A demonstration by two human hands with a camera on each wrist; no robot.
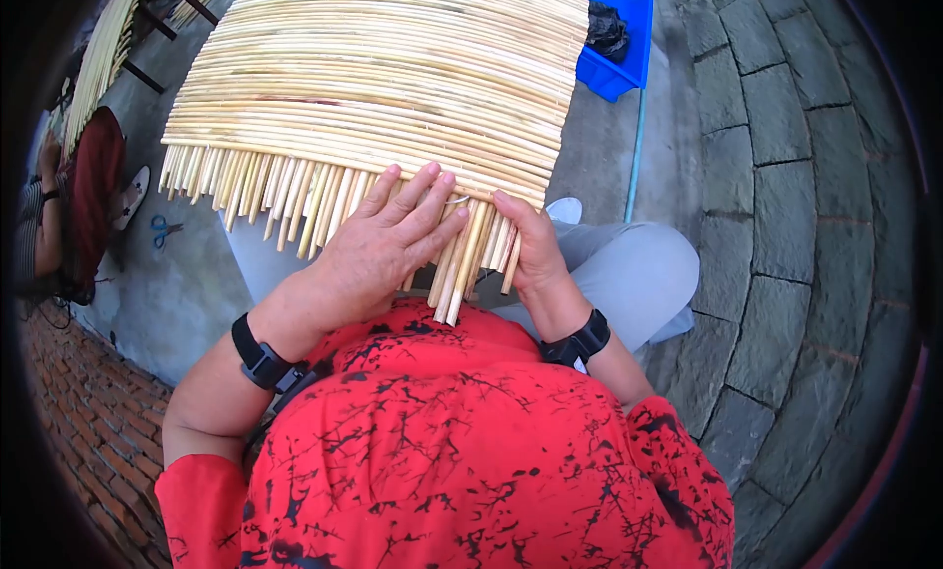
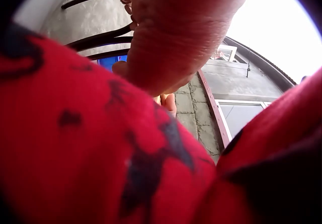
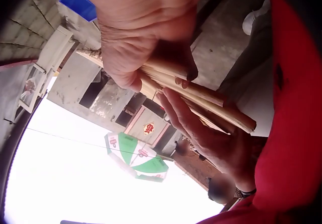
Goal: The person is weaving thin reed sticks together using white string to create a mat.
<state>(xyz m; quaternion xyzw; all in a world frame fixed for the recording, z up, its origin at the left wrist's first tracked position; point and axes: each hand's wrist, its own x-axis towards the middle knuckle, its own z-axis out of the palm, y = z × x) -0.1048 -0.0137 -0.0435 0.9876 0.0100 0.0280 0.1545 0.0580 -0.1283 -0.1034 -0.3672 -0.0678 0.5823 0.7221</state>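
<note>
Rattan mat (image 1: 378, 73) is lying across the person's lap, reaching toward 12 o'clock. The left hand (image 1: 378, 245) is pressing flat, fingers straight, on the loose stick ends (image 1: 295, 191). The right hand (image 1: 530, 245) at 3 o'clock is pinching several ends. The mat looks light and stiff, its ends probably brittle; holding near the woven edge seems safest.

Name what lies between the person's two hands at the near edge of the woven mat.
In the head view, loose cane ends of the mat hang between the left hand and right hand.
</note>
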